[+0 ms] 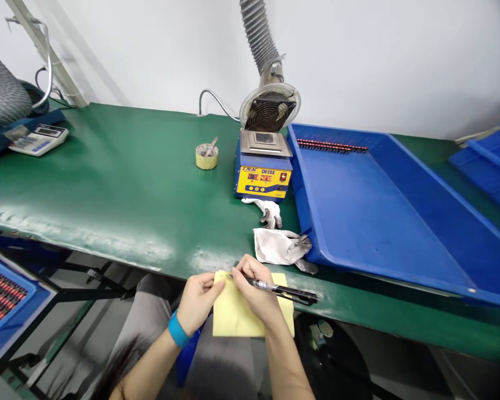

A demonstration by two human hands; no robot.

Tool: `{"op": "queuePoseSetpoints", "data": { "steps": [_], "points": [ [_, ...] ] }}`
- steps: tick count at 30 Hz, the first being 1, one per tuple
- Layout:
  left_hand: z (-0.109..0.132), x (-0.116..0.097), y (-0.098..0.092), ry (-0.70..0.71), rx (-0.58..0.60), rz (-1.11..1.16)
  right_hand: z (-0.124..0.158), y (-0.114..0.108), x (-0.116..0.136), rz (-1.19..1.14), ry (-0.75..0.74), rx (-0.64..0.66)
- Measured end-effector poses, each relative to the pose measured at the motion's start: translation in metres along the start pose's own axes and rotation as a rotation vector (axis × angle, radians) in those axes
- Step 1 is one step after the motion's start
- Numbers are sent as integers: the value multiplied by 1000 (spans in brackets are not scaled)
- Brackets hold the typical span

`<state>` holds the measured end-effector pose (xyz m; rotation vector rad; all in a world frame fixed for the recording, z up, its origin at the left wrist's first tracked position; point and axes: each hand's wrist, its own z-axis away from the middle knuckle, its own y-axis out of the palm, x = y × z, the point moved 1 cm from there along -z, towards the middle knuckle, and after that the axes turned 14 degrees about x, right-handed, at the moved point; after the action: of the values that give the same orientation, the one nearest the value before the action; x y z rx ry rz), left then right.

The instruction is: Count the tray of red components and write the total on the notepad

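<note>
A yellow sheet of paper lies partly over the bench's front edge and hangs above my lap. My left hand, with a blue band at the wrist, pinches the paper's upper left corner. In my right hand is a black and silver pen, its tip at the paper near the top left. The pen's rear end points right. Just beyond my right hand lie two white gloves with grey fingers, a nearer glove and a farther glove.
A blue and yellow solder pot sits under a fume hose. Right of it stands a large blue tray with a row of small parts. A small round tin and a calculator are on the green bench.
</note>
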<state>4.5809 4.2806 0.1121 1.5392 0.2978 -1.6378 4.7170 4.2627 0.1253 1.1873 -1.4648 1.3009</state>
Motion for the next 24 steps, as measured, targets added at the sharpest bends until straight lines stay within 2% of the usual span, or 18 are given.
{"op": "queuePoseSetpoints", "data": {
  "steps": [11,24],
  "points": [
    [1,-1,-1,-2,5,-16,-1,-1,3,103,-11,22],
    [0,1,-2,1,-10,-4,-1,0,4,50,3,-15]
  ]
}}
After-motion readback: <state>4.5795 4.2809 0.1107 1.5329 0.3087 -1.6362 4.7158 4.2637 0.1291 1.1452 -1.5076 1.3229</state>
